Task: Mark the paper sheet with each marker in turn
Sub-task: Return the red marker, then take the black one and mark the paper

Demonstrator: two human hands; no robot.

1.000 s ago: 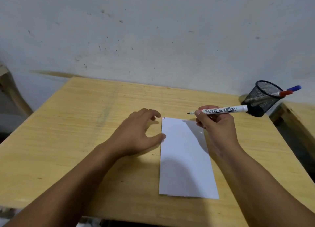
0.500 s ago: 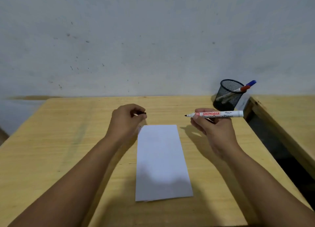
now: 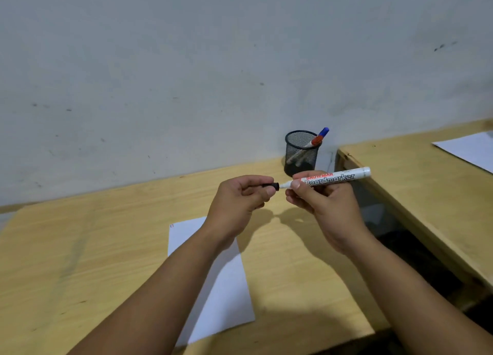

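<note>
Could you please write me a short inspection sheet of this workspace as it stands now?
Surface: wooden table, bare wood around the sheet.
Job's things: paper sheet lying flat, small red marks at its far left corner; board marker; black cap at its tip; mesh pen holder with red-capped and blue-capped markers.
Clutter: nothing seen.
Grippers: left hand pinches the cap; right hand holds the marker.
Cables: nothing seen.
Surroundings: grey wall; second table with another sheet.

Matt wood table [image 3: 80, 248]; black wire-mesh cup [image 3: 301, 151]; glossy plastic marker [image 3: 330, 179]; smooth paper sheet [image 3: 226, 288].
</note>
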